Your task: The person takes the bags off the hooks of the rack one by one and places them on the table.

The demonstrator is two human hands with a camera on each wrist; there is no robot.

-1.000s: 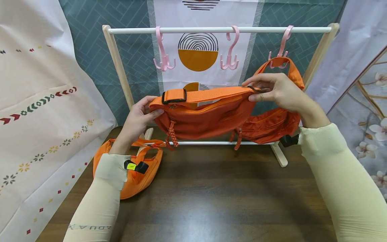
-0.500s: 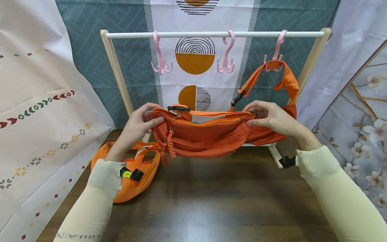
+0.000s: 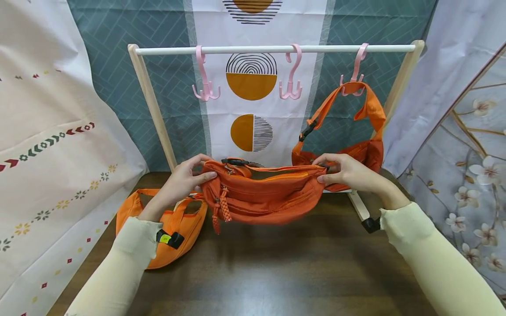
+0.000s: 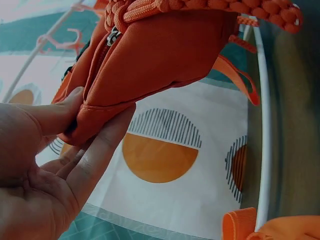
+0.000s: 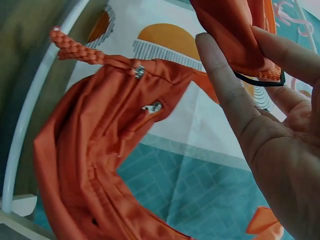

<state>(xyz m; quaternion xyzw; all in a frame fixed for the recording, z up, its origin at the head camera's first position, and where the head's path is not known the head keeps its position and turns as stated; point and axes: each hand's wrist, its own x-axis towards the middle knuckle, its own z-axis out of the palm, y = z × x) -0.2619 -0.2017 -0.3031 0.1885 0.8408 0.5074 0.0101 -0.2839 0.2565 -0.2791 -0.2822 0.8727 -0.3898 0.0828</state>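
A dark orange waist bag (image 3: 272,197) with braided zipper pulls hangs level between both hands above the table. My left hand (image 3: 183,182) pinches its left end, thumb in front; the left wrist view shows the fingers behind that corner. At the other end my right hand (image 3: 349,175) pinches the corner beside a black buckle ring (image 5: 260,81). The bag's strap and a black buckle (image 3: 236,162) lie along its top edge. Behind the right hand, a similar dark orange bag (image 3: 365,153) hangs by its strap from a pink hook (image 3: 357,66).
A white rail (image 3: 245,50) on a wooden-legged rack crosses the back. Two more pink hooks, the left hook (image 3: 204,81) and the middle hook (image 3: 291,79), hang from it with nothing on them. A lighter orange bag (image 3: 186,232) lies on the brown table (image 3: 269,272) at left.
Both hands have lowered the bag from near the rack's middle, and it now faces the camera more squarely. The hanging bag swung clear of the right hand. The view tilted up slightly.
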